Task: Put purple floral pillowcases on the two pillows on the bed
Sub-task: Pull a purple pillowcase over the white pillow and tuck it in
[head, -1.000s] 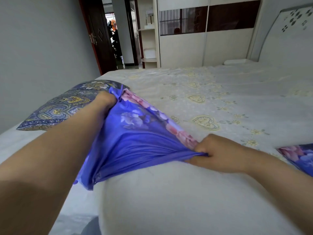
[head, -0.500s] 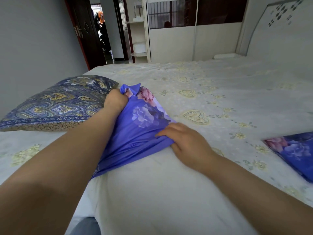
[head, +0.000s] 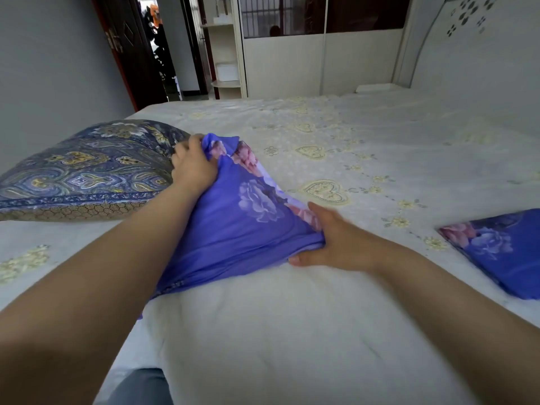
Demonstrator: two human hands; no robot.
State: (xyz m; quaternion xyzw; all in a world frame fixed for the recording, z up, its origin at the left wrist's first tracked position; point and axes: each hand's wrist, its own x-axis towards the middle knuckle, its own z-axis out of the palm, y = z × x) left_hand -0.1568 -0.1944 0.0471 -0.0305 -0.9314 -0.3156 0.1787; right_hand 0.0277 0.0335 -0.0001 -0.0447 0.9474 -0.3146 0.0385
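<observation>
A bare white pillow (head: pixel 263 331) lies in front of me on the bed, its far end covered by a purple floral pillowcase (head: pixel 233 229). My left hand (head: pixel 194 165) grips the far corner of the case, bunching the cloth. My right hand (head: pixel 333 238) lies on the case's right edge, with the thumb under the bunched hem and the fingers over it. A second pillow (head: pixel 84 171) in a blue and gold paisley cover lies to the left, touching my left hand. Another purple floral pillowcase (head: pixel 502 249) lies flat at the right.
The bed (head: pixel 380 147) has a pale sheet with yellow heart embroidery. A white headboard (head: pixel 473 42) rises at the far right. A wardrobe (head: pixel 321 59) and an open dark door (head: pixel 134 54) stand beyond the bed. My knee (head: pixel 140 387) shows at the bottom edge.
My right hand slid along the case's hem to the right edge and now pinches it there. My left hand stayed at the far corner. The view tilted down slightly.
</observation>
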